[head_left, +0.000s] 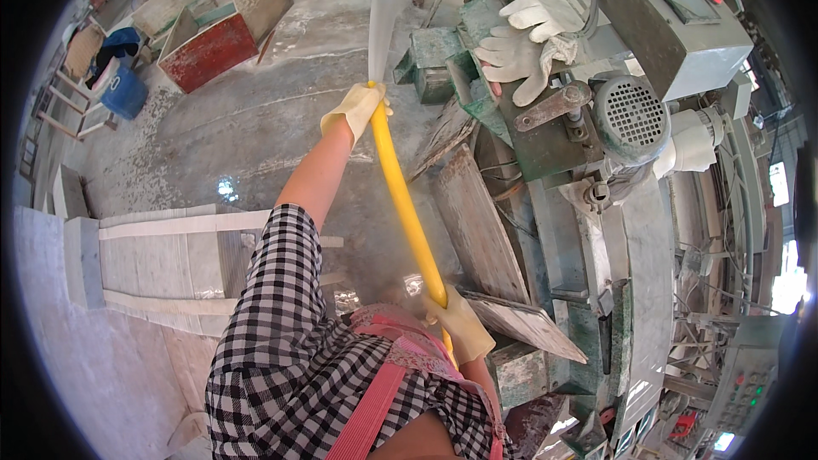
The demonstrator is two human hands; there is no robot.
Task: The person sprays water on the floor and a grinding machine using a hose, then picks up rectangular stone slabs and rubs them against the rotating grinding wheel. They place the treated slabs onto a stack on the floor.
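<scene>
nearest in, closer than the grey motor [632, 122] and to its left, i see the right hand [461, 325] curled around the yellow hose [400, 196], which runs forward from that grip, its long axis leaning slightly left. farther out, left of the motor, the left hand [358, 109] wraps the hose's outlet end, water [386, 25] spraying ahead past the motor.

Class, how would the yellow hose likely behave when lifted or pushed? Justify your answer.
The yellow hose is probably flexible but not limp: it curves smoothly between the gloved left hand and right hand. It may feel heavy for its size, since water jets from its end, suggesting it is full. That jet might also make it kick.
</scene>
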